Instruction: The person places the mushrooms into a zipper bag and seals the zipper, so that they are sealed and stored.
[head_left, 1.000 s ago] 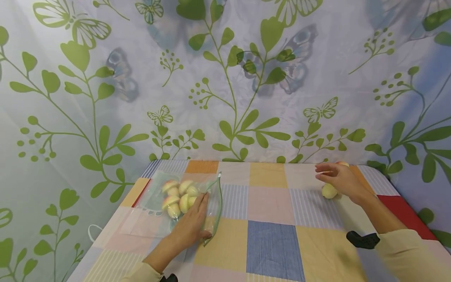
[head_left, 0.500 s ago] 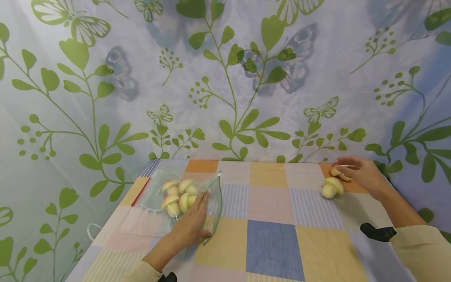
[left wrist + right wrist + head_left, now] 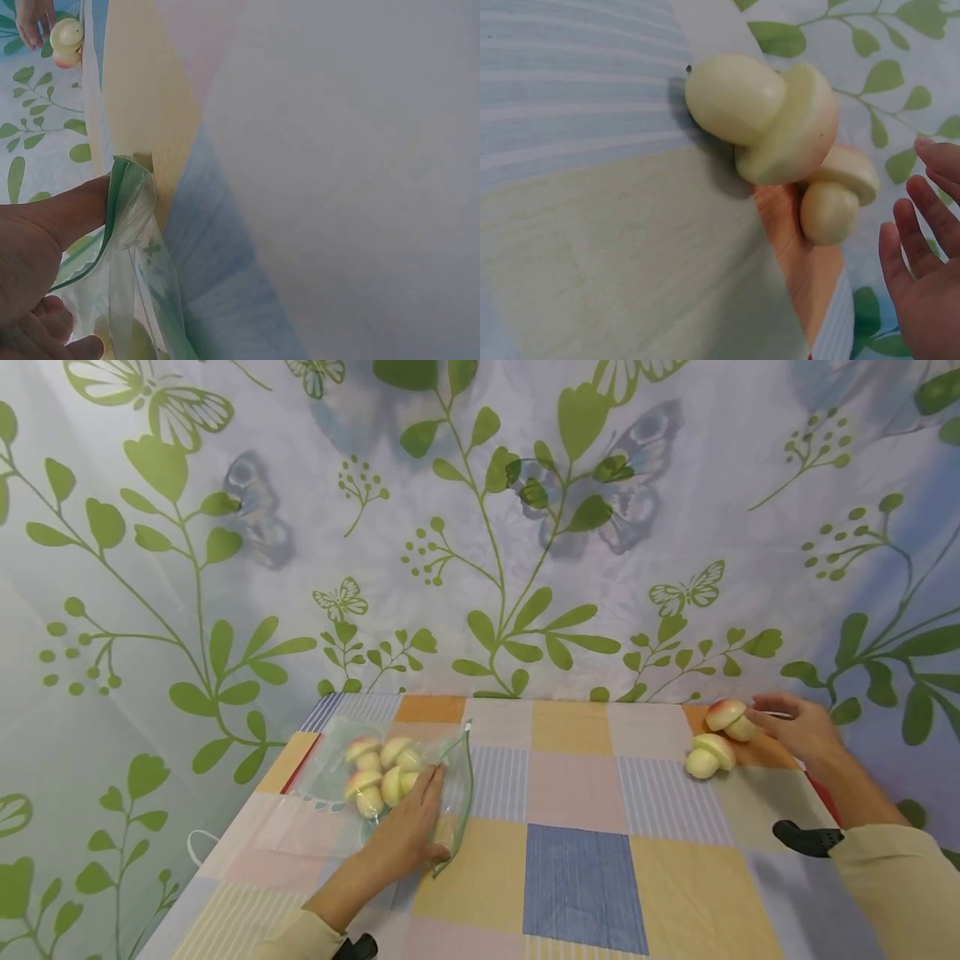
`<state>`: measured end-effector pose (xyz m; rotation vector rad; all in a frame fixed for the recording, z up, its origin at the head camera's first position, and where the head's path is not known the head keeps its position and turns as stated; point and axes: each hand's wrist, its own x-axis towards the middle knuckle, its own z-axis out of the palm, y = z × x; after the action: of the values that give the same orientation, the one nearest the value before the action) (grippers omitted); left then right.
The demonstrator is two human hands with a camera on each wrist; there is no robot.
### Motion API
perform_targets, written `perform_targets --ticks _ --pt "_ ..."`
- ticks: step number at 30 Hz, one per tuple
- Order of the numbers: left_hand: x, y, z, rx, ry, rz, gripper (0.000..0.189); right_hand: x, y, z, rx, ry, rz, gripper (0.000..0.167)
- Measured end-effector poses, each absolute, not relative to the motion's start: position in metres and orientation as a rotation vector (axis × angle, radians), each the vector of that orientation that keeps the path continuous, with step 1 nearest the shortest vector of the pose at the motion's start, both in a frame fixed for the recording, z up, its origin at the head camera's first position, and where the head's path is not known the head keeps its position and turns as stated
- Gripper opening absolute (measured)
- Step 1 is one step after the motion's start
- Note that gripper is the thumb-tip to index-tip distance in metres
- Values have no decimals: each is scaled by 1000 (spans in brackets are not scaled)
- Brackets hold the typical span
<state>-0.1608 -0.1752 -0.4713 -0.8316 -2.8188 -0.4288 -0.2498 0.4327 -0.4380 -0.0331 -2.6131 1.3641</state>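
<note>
A clear zip bag [image 3: 453, 827] with a green zip edge lies on the left of the table, with several toy mushrooms [image 3: 367, 797] inside. My left hand [image 3: 408, 835] holds the bag at its mouth. In the left wrist view the tip of the digit [image 3: 71, 214] at the zip edge is hidden behind it. At the far right, two cream-and-red toy mushrooms lie close together, a front mushroom [image 3: 708, 757] and a rear mushroom [image 3: 731, 718]. My right hand [image 3: 806, 735] hovers just right of the rear one, fingers extended and holding nothing in the right wrist view.
A patchwork cloth [image 3: 577, 893] covers the table. Behind it hangs a leaf-and-butterfly curtain [image 3: 480, 568] along the back edge. A red edge [image 3: 300, 766] shows beside the bag, and a white loop [image 3: 198, 843] sticks out at the table's left side.
My right hand has moved right from above the front mushroom, past the rear one, to its far side. Both mushrooms now show fully. My left hand stays at the bag.
</note>
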Motion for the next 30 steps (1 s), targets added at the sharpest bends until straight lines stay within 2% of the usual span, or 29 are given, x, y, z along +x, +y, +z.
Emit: perform_targets --ticks 2,7,9,14,23,30 --pt "-161 -177 -470 -830 -2818 -424 128 -253 433 -442 -95 -2599 1360 63" --pt "-160 -179 -468 -838 -2813 -451 127 -257 434 -451 -206 -2517 1462 44" --pt "-159 -179 -469 -845 -2802 -470 127 -258 435 -456 -202 -2512 1460 41" --pt "-160 -179 -470 -835 -2802 -474 127 -265 437 -467 -230 -2614 1340 74" --pt "-162 -178 -473 -846 -2818 -463 127 -277 443 -484 -208 -2688 1435 89" --pt "-161 -178 -473 -845 -2807 -464 125 -278 446 -490 -107 -2746 1415 87"
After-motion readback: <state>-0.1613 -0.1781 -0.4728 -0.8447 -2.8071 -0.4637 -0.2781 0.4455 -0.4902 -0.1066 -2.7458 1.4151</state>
